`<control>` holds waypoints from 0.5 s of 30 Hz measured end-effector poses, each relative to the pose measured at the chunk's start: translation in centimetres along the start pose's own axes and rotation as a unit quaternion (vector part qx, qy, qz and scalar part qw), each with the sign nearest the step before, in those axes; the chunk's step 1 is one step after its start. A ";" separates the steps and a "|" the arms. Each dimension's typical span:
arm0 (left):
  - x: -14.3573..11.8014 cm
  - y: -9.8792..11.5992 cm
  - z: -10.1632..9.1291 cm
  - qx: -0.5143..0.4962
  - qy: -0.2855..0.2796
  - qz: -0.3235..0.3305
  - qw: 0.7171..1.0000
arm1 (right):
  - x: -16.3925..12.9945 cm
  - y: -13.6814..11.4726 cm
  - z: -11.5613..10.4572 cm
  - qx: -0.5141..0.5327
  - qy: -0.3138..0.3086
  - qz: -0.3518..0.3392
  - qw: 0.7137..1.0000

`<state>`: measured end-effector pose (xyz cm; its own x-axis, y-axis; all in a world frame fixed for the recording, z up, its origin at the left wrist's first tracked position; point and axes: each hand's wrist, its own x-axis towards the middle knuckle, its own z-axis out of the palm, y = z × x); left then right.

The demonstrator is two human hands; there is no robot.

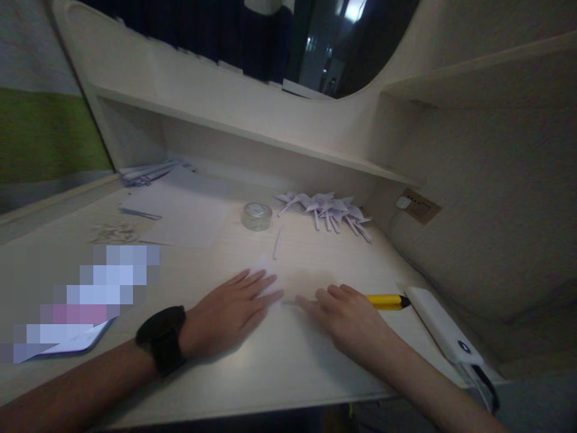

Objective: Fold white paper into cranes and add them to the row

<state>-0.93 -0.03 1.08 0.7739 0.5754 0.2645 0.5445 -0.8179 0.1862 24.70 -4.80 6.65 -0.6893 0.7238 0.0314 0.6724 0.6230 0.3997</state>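
Note:
My left hand (229, 313) lies flat on the desk with fingers spread, pressing on a small white piece of paper (265, 269) whose upper corner shows past the fingertips. A black watch sits on that wrist. My right hand (347, 319) rests palm down beside it, fingertips touching the desk near the paper's right edge; whether it touches the paper I cannot tell. A yellow utility knife (386, 301) lies just right of my right hand. A thin rolled paper stick (277, 243) lies beyond the paper.
A roll of clear tape (256, 216) stands mid-desk. Several folded paper pinwheels (329, 210) are heaped at the back right. White sheets (184, 210) lie at the back left. A white power bank (444, 328) sits at the right edge. A phone (76, 343) lies at left.

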 end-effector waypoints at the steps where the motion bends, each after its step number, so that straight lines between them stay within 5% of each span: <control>1: 0.0 0.0 0.0 -0.001 0.002 0.000 1.000 | 0.0 -0.1 -0.1 -0.003 -0.001 0.001 1.000; 15: 1.9 0.3 1.5 -0.033 -0.003 -0.007 0.999 | 0.2 0.1 -0.5 -0.015 0.008 -0.010 1.000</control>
<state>1.17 0.82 0.21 0.7687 0.5865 0.2553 0.5325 -0.8079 0.2524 24.45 -4.73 7.13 -0.7076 0.7056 0.0381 0.6497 0.6284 0.4277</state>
